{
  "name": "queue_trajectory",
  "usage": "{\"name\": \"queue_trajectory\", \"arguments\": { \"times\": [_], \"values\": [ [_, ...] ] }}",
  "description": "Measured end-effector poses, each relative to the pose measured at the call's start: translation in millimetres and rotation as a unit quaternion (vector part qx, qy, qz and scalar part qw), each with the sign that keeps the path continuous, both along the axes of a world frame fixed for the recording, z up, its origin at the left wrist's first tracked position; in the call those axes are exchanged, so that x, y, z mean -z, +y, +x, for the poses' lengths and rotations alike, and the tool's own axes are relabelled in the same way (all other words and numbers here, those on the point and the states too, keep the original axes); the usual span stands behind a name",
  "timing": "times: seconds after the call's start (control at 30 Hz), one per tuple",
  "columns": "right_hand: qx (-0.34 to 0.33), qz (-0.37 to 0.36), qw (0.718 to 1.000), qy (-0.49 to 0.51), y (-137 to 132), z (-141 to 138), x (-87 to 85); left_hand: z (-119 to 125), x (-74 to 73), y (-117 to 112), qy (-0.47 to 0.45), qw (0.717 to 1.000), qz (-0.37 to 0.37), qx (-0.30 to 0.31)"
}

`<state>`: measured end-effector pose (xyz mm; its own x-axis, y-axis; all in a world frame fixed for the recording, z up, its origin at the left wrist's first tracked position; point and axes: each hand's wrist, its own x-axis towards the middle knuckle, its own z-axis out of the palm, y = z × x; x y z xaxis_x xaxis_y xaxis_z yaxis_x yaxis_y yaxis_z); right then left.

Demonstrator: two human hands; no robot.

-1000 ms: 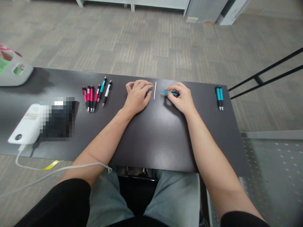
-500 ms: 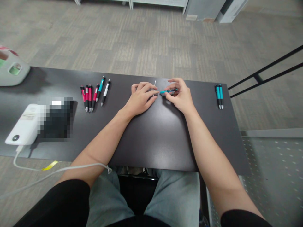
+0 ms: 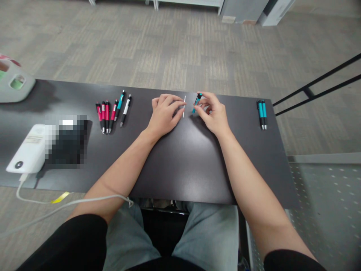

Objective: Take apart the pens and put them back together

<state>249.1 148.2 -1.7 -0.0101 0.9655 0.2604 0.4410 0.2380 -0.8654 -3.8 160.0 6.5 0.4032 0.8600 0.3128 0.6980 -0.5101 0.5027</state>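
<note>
My right hand [image 3: 213, 113] pinches a teal pen barrel part with a black clip end [image 3: 197, 102] between thumb and fingers, tilted up over the table. My left hand [image 3: 166, 114] rests on the table with its fingers bent and thumb and forefinger a little apart. Right at those fingertips is a thin pale pen refill [image 3: 184, 113], pointing away from me; whether they touch it I cannot tell. Two teal and black barrel pieces [image 3: 262, 114] lie side by side at the right end of the dark table [image 3: 183, 162].
On the left lie several pink pens [image 3: 105, 117], a teal pen [image 3: 120, 105] and a white pen [image 3: 126, 110]. Further left are a white power bank [image 3: 29, 148] with a cable [image 3: 70, 203], a blurred dark object [image 3: 66, 145] and a whitish plastic container [image 3: 21, 88].
My right hand has turned the teal pen part from nearly level to steeply tilted, clip end up. My left hand has shifted slightly left, leaving more of the refill in sight.
</note>
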Motion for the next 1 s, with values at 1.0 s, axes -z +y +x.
{"name": "queue_trajectory", "arguments": {
  "times": [1.0],
  "values": [
    [0.011,0.037,0.995,-0.096,8,6,12.5,-36,28.7,56,-0.246,0.955,0.002,-0.165]
  ]
}}
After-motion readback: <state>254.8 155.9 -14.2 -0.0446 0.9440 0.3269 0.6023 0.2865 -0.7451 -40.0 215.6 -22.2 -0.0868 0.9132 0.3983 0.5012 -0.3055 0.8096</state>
